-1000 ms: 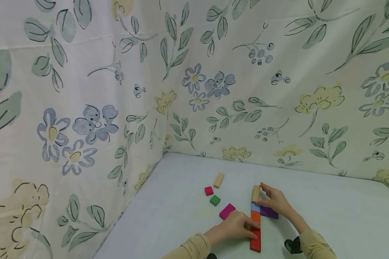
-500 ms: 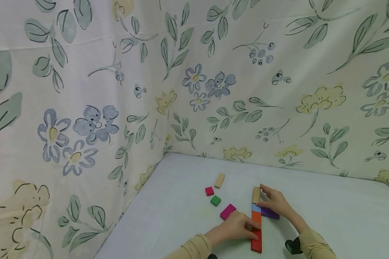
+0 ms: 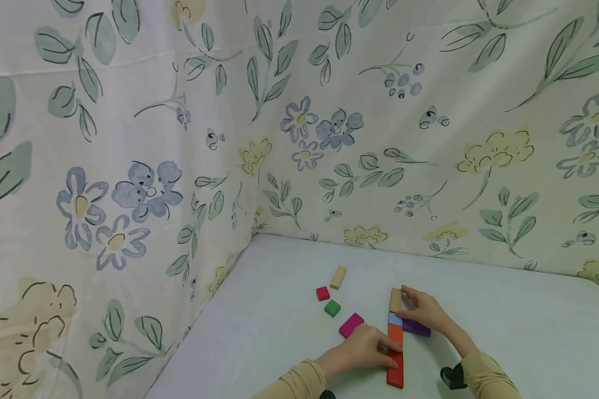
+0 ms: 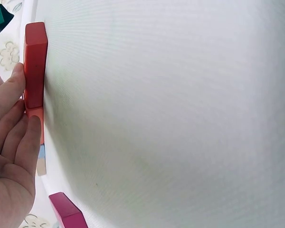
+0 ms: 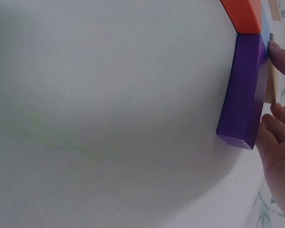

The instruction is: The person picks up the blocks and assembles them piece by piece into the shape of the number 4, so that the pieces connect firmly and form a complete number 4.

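Note:
A straight row of blocks runs away from the person in the head view: red block [image 3: 395, 378] nearest, then orange block [image 3: 395, 332], light blue block [image 3: 395, 318] and plain wooden block [image 3: 395, 300]. The left hand [image 3: 361, 346] pinches the red block near its joint with the orange one, thumb on the red block in the left wrist view. The right hand [image 3: 426, 311] holds the wooden block, index finger at its far end, thumb near the light blue block. A purple block [image 5: 242, 90] juts out right of the row, partly under the right hand.
Left of the row on the white table [image 3: 259, 310] lie a magenta block [image 3: 351, 325], a green block [image 3: 332, 308], a small pinkish-red block [image 3: 322, 293] and another plain wooden block [image 3: 338, 277]. Floral cloth [image 3: 359, 194] hangs behind and on the left.

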A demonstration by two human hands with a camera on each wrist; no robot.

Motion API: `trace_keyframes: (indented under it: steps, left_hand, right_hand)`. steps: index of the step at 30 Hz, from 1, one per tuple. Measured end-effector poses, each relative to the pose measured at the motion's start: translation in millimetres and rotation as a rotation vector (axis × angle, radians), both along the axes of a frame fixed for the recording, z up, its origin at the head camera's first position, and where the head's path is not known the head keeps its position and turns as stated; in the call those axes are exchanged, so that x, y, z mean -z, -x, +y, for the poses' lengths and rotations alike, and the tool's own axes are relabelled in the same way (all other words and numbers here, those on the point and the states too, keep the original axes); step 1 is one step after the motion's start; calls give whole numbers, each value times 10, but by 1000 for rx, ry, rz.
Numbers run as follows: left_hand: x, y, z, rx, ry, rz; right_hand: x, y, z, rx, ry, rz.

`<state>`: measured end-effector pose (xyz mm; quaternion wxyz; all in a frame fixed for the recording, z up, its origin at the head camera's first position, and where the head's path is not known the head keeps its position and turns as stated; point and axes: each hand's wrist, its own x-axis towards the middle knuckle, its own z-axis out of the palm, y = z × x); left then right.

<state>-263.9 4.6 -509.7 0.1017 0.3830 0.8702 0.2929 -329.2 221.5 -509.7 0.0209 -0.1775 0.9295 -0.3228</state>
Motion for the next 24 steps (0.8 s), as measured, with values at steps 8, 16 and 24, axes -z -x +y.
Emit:
trace_keyframes:
  steps: [8, 16, 24]
  left_hand:
    - [9, 1, 4, 3, -4, 6]
    - [1, -15, 4, -1, -19, -22]
    - [0, -6, 0, -5, 3, 6]
  right_hand:
    - [21, 19, 24, 0, -3, -8]
    - [6, 21, 11, -14, -6, -24]
    - [-6, 32, 29, -56, 8, 37]
